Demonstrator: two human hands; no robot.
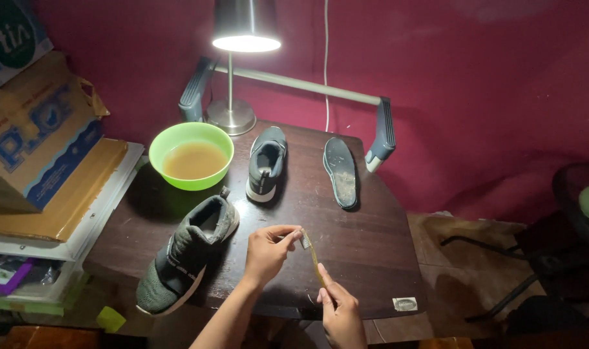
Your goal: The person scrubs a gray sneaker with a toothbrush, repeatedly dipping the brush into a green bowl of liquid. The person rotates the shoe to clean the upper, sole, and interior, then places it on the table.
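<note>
In the head view, both hands hold a toothbrush (312, 256) above the front edge of the desk (365, 245). The right hand (341, 310) closes its grip on the handle end, and the left hand (267, 251) pinches the bristle head with its fingertips. A dark shoe (188, 255) lies just left, near a green bowl (191, 155) of brown water, a second shoe (266, 164) and an insole (341, 171).

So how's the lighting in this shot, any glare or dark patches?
Head view: the desk lamp is the only light seen, its bulb blown out white; the green bowl and the tabletop near it are lit, the corners fall into shadow, and both hands and the toothbrush are sharp enough.
</note>
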